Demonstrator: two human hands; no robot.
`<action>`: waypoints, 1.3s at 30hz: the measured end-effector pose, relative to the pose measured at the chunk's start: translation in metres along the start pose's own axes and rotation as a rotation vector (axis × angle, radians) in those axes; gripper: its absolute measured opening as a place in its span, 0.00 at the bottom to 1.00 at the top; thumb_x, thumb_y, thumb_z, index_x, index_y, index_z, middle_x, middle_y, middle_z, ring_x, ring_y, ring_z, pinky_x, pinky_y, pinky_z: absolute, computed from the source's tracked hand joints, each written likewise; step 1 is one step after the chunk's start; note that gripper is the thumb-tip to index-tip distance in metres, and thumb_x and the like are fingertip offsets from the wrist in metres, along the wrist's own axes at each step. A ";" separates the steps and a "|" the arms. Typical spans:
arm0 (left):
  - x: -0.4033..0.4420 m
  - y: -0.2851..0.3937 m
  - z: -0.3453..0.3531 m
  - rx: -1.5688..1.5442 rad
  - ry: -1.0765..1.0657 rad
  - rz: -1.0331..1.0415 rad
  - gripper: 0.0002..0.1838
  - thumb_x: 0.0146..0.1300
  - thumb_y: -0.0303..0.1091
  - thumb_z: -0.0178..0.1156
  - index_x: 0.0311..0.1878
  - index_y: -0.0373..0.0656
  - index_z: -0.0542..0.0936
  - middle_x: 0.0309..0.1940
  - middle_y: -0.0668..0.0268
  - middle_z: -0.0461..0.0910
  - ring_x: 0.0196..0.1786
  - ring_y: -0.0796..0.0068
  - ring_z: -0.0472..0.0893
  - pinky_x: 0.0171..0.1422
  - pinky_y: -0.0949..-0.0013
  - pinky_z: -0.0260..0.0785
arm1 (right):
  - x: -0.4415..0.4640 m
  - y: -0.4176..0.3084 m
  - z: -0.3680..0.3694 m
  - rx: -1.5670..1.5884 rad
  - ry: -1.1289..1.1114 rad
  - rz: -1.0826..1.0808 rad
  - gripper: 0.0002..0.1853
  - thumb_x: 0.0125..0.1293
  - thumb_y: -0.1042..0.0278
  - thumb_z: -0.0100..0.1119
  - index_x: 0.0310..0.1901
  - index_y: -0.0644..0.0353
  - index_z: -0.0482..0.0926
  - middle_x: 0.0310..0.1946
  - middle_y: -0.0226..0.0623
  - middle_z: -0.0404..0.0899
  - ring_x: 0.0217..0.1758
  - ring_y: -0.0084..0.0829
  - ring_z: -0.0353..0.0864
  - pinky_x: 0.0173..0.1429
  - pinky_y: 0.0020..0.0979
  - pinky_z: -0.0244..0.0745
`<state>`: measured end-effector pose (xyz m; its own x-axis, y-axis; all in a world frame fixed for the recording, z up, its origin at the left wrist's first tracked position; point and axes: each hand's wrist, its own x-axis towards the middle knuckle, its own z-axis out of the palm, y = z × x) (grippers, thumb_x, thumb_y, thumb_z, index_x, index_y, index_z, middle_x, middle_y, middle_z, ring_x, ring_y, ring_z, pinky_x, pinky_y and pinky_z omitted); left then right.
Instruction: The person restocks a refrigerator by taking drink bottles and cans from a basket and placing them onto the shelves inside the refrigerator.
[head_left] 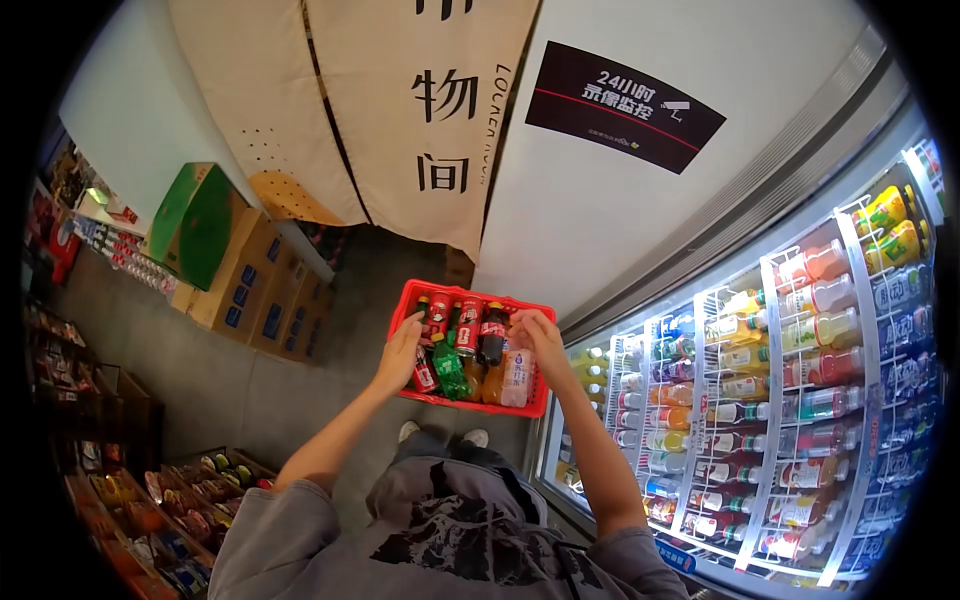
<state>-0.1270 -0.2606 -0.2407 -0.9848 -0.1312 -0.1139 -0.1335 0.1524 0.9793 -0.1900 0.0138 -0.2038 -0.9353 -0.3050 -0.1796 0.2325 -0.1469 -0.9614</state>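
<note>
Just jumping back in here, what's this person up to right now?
The person has both hands at a red basket packed with drinks, including a green bottle and a dark bottle. The left hand is at its left side, the right hand at its right; whether either grips anything is unclear. A lit, stocked drinks cooler stands to the right.

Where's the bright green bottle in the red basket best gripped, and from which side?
Probably around the middle of the bright green bottle, coming from above. It lies or leans among other drinks in the red basket, neck toward the far side, with its upper face exposed and its sides crowded.
</note>
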 end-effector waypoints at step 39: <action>-0.012 -0.142 0.016 -0.359 -0.264 -0.419 0.26 0.71 0.34 0.57 0.69 0.36 0.66 0.43 0.66 0.80 0.40 0.82 0.77 0.42 0.78 0.69 | 0.003 0.140 0.073 -0.833 0.096 0.226 0.46 0.45 0.38 0.73 0.59 0.65 0.72 0.45 0.60 0.81 0.51 0.54 0.82 0.54 0.44 0.76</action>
<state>-0.0976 -0.2647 -0.3808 -0.8571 0.1461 -0.4940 -0.5148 -0.2051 0.8324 -0.1413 -0.0762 -0.3237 -0.9176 -0.1574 -0.3651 0.1794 0.6555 -0.7336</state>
